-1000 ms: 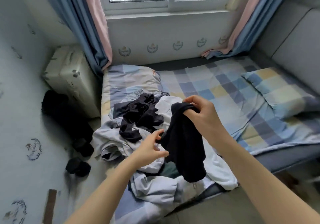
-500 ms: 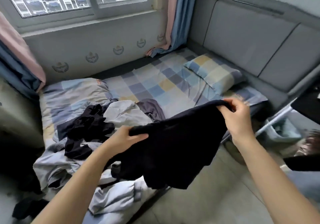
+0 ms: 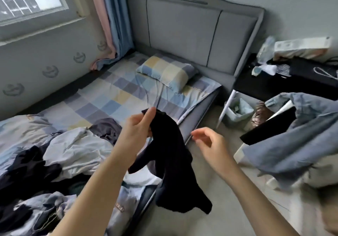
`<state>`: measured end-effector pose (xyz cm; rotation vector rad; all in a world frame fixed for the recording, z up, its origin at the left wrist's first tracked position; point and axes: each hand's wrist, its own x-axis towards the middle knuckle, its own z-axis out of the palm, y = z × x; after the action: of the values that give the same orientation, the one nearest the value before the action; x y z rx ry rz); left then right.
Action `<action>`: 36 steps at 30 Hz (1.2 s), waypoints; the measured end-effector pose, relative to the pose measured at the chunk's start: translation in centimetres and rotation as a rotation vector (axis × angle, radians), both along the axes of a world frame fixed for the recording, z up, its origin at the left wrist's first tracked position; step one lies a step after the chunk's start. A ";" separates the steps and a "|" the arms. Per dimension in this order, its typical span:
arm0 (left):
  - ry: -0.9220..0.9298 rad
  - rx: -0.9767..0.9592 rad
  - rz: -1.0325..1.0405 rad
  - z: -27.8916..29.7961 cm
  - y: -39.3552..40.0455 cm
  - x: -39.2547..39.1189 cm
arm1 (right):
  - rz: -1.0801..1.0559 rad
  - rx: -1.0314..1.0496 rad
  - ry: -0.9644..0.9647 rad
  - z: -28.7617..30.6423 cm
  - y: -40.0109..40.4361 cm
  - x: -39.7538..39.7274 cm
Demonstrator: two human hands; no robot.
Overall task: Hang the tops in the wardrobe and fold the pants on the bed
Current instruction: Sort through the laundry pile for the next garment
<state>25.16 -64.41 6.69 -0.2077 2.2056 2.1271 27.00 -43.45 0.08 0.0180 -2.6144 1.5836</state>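
A limp black fabric garment point(image 3: 173, 162) is held up over the near edge of the bed, most of it hanging free above the floor beside the mattress. It is pinched at its upper edge by the left hand point(image 3: 136, 131), thumb and fingers closed on the cloth, presumably so that the piece drops open and can be told apart as a top or pants; which it is cannot be told from this view. The right hand point(image 3: 208, 142) is kept just beside the garment without touching it, its fingers loosely curled and holding nothing, probably ready to catch a second edge.

On the near left part of the bed a heap of crumpled clothes point(image 3: 54, 162) is piled, white and black pieces mixed over a pale blue quilt, still unsorted. At the right edge of the view a faded blue denim garment point(image 3: 292, 144) is draped over a white piece of furniture that is mostly hidden.

Farther off, the checked blue and yellow bed sheet point(image 3: 113, 97) lies bare toward the head end, where a matching checked pillow point(image 3: 166, 71) is set against the grey padded headboard point(image 3: 192, 34). Beside the far corner of the bed a small pale green waste bin point(image 3: 237, 111) is lined with a bag; its contents are too blurred to name. No wardrobe is seen.
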 end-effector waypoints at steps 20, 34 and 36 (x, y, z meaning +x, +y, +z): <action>-0.123 0.421 -0.321 4.5 20.6 -14.0 | -0.449 -0.023 -0.120 -0.1 18.6 -4.6; -0.313 0.813 -0.700 4.6 36.8 -27.1 | -0.879 -0.502 -0.159 -0.9 28.9 -11.5; -0.250 0.720 -0.721 4.3 39.4 -27.8 | -0.899 -0.571 -0.070 1.7 31.6 -10.8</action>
<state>-2.63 -24.98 11.01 0.3012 1.0292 2.1105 16.20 -11.83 1.80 -1.0718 -1.6462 1.8149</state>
